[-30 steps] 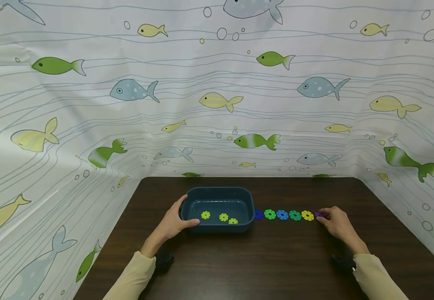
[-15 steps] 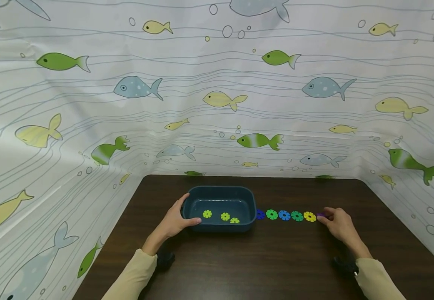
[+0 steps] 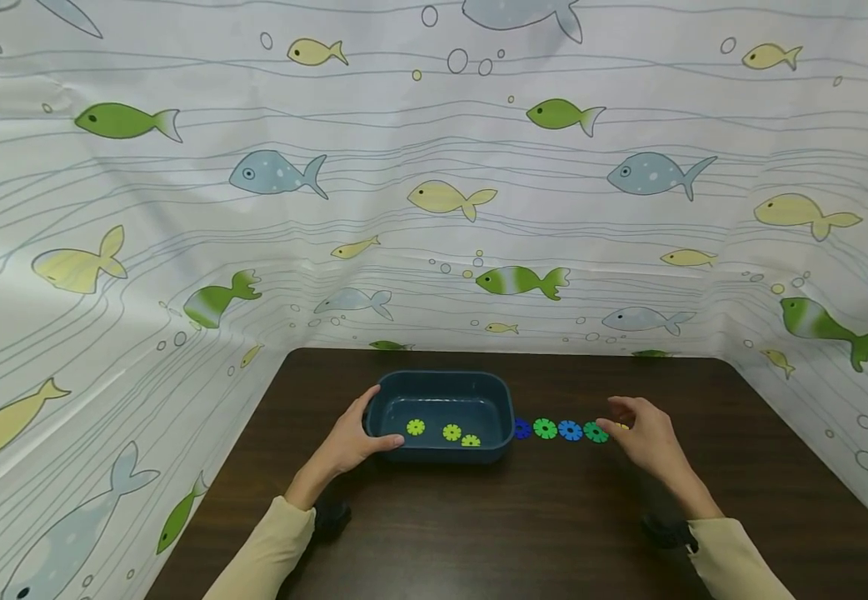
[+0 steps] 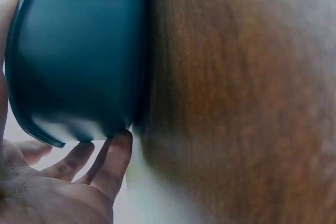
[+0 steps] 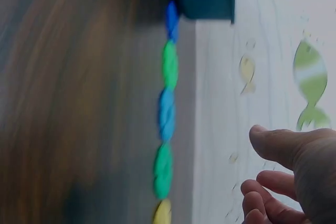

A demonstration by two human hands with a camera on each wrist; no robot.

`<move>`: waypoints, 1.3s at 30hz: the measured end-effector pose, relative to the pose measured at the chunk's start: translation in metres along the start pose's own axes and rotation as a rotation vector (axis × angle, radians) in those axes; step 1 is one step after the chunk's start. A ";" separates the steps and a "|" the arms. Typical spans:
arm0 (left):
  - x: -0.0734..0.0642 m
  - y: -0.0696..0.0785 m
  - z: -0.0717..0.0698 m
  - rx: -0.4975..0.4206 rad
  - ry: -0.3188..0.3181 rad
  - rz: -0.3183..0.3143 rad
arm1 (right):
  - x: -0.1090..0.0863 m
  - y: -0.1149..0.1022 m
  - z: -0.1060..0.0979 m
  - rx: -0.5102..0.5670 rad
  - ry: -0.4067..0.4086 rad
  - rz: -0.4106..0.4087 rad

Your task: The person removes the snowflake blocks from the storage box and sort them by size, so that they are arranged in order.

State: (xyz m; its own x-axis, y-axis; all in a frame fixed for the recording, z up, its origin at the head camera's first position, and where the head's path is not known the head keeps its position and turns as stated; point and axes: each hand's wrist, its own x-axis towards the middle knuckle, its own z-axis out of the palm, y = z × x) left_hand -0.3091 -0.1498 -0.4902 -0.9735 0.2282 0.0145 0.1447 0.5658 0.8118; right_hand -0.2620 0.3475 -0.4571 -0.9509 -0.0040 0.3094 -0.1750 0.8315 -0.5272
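My left hand (image 3: 350,437) grips the left end of a dark teal plastic tub (image 3: 441,456), its thumb over the front rim. In the left wrist view, fingertips (image 4: 119,142) press against the tub's wall (image 4: 79,56). Three yellow-green notched discs (image 3: 415,427) show inside the tub. To its right runs a row of notched discs: dark blue (image 3: 522,428), green (image 3: 545,428), light blue (image 3: 571,430), teal green (image 3: 595,432) and yellow (image 5: 163,212). Above the row's right end hovers my right hand (image 3: 650,440), thumb and fingers apart, holding nothing visible. It hides the purple disc.
The dark wooden table (image 3: 494,525) extends in front of the tub and the row. A white fish-printed sheet (image 3: 374,108) rises behind the table and along both sides. A dark band sits at each wrist.
My right hand has let go of the purple disc at the row's right end, lifted and moved left over the yellow disc. The left hand still grips the tub. The head view has shifted slightly.
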 end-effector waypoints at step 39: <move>-0.003 0.002 -0.002 -0.018 -0.016 0.020 | 0.057 -0.164 0.104 -0.153 -0.553 -0.277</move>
State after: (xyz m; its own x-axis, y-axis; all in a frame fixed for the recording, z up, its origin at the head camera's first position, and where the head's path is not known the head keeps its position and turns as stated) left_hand -0.3062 -0.1506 -0.4871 -0.9676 0.2515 0.0215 0.1604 0.5469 0.8217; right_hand -0.3145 0.1534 -0.4351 -0.8741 -0.4823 -0.0575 -0.4337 0.8284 -0.3544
